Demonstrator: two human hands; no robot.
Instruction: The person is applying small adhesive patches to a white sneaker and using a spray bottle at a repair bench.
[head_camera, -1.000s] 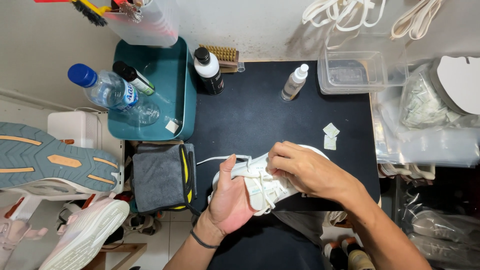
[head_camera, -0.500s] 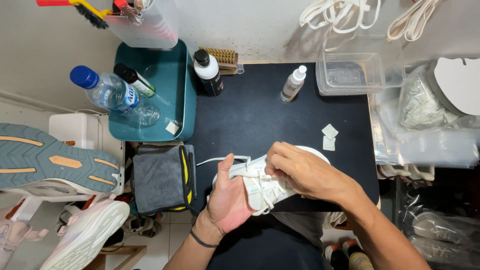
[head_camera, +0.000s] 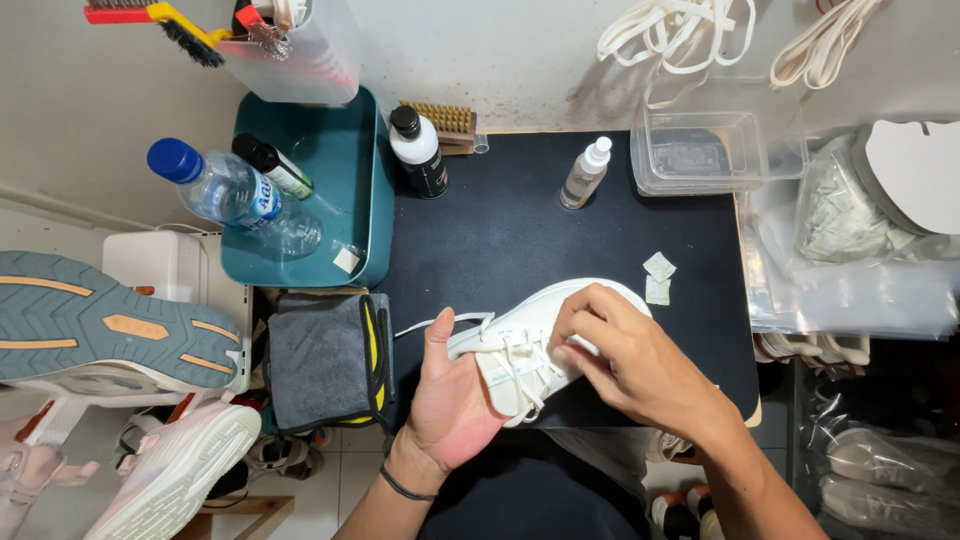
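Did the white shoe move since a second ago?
No. The white shoe sits at the same spot against the small paper squares on the black mat, held by the left hand.

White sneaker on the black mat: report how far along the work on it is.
Done: laces are threaded through the white sneaker, with one loose lace end trailing off to the left. In hand: the left hand cradles the shoe from below while the right hand has its fingertips at the laces mid-shoe. Left: no knot shows, and the spray bottle and wooden brush stand apart, untouched.
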